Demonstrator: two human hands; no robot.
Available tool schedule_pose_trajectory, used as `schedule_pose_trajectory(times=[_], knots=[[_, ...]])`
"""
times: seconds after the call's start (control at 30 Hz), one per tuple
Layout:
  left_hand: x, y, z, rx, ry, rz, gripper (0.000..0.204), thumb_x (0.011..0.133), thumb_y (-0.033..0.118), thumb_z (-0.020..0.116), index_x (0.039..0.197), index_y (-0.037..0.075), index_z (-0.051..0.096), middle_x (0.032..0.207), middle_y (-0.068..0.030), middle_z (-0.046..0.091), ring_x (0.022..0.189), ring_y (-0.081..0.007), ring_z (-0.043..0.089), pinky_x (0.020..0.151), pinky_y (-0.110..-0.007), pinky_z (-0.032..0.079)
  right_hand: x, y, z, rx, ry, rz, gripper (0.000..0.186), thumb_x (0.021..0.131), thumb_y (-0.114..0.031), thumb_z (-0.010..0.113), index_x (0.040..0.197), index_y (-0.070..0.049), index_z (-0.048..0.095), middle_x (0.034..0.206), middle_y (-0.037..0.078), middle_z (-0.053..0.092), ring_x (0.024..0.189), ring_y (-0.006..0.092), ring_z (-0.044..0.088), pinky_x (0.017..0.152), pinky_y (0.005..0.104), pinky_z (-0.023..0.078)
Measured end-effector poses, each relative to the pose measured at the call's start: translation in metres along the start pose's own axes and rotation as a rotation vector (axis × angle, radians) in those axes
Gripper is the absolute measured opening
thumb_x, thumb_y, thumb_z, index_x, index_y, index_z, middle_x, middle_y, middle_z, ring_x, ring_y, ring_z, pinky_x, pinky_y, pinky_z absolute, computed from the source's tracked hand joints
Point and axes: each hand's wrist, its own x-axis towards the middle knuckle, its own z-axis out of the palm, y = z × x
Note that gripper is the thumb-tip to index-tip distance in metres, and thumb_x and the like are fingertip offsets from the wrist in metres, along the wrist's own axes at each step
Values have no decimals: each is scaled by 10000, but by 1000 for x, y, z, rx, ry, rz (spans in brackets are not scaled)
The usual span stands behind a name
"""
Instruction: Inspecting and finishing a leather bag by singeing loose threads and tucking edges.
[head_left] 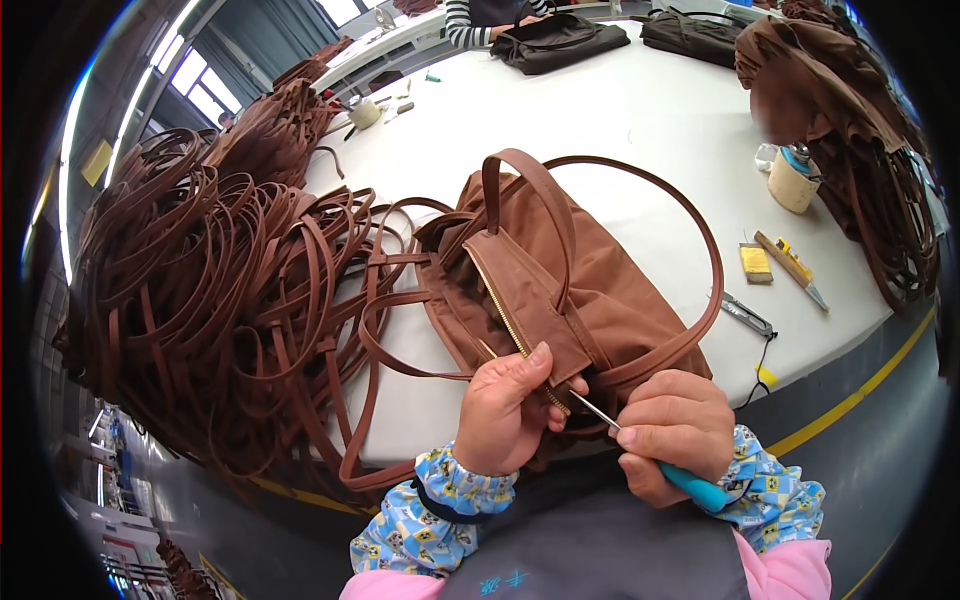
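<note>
A brown handbag [620, 270] with long strap handles lies before me on the white table, its brass zipper [503, 309] running along the opening. Closed on the near end of the zipper edge is my left hand [507, 412], thumb on top. My right hand [680, 435] grips an awl [690, 485] with a teal handle. The thin metal shaft points left, its tip close to the zipper end by my left fingers. Whether the tip touches the bag cannot be made out.
A big heap of brown straps and bags [220, 300] fills the left side. At right lie thread snips [748, 318], a yellow block [756, 263], a brush-like tool [792, 270] and a cream pot [793, 186]. More brown bags [830, 80] hang beyond. Across the table, a person handles a dark bag [558, 42].
</note>
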Motion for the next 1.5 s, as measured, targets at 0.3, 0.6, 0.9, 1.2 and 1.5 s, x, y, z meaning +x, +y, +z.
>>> schedule_pose_trajectory(times=[0.3,0.6,0.9,1.2,1.5], knots=[[-2,-4,-3,6,-7,7,236,894,231,523,855,13,605,791,-100,651,521,-99,551,486,-205,455,-3,6,10,-6,23,4,163,647,-60,646,772,10,569,669,106,580,528,246,555,482,313,478],[1,-10,14,149,121,106,128,845,122,596,805,1,613,751,-65,635,531,-60,502,488,-180,422,-6,11,21,-312,54,-171,175,573,-60,614,708,-27,508,621,76,538,519,208,531,462,288,445],[9,-31,14,295,116,159,220,857,217,593,764,17,600,612,4,546,530,-45,487,472,-178,400,-13,9,19,-399,-125,-175,182,670,-77,543,809,-24,439,659,120,499,601,277,543,629,456,463],[19,-29,8,202,99,114,214,860,223,589,739,46,587,603,-1,548,525,-53,496,473,-181,399,-4,24,25,-265,-101,-178,172,657,25,551,796,5,452,634,125,482,544,285,505,508,391,456],[8,-1,-14,193,66,48,229,879,205,541,729,34,567,724,-78,644,458,-42,445,405,-176,350,-29,-24,-31,-209,103,32,204,841,-204,554,897,-29,466,661,102,539,551,224,533,561,354,484]])
